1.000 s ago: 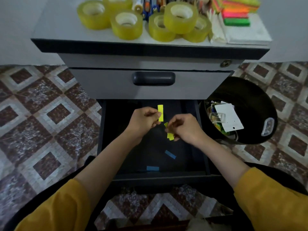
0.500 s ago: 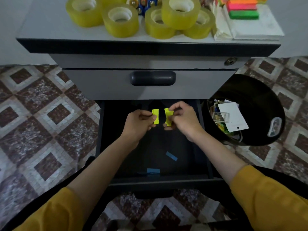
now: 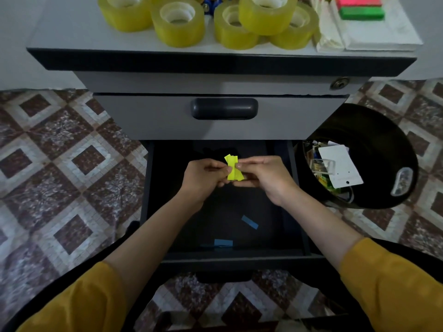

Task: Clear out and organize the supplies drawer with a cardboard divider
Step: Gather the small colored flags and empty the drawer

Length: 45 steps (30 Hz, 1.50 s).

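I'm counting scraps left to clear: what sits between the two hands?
In the head view, a small bunch of yellow paper strips, pinched by the left hand and the right hand above the open drawer.

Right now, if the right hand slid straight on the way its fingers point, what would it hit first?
Probably the left hand: the right hand points at it, with only the pinched yellow strips between.

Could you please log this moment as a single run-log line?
left hand: pinches yellow strips | right hand: pinches yellow strips | drawer: open, two blue strips inside
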### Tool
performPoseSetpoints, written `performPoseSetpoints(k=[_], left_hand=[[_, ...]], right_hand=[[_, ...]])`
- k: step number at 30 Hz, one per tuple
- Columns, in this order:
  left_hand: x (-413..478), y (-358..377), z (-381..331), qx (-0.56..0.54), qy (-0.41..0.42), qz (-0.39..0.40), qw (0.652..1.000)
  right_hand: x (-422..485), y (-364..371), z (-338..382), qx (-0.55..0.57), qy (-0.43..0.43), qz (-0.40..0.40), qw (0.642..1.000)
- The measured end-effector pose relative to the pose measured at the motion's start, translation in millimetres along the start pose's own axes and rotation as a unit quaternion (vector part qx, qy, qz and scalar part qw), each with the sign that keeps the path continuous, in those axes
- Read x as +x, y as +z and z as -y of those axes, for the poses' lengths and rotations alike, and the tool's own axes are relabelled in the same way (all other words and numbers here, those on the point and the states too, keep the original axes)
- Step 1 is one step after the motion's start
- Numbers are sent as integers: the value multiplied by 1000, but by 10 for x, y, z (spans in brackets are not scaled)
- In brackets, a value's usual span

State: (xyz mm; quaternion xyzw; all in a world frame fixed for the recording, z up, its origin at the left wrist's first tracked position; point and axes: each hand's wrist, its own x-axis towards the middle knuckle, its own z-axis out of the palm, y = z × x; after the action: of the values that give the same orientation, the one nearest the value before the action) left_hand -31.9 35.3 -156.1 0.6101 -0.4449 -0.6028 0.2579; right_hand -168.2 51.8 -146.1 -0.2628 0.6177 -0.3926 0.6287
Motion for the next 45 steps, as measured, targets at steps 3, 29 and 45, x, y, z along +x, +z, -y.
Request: performPoseSetpoints(k=[3, 29, 45], left_hand=[[-23, -11, -32, -17, 5, 4, 1000], [-20, -166, -152, 620, 264, 32, 738], [-37, -160, -126, 615, 253, 1, 747]], right_hand=[[-14, -6, -4, -15, -16, 11, 1000], [-41, -61, 28, -381, -110, 49, 917], [-46, -91, 23, -653, -211, -13, 727]])
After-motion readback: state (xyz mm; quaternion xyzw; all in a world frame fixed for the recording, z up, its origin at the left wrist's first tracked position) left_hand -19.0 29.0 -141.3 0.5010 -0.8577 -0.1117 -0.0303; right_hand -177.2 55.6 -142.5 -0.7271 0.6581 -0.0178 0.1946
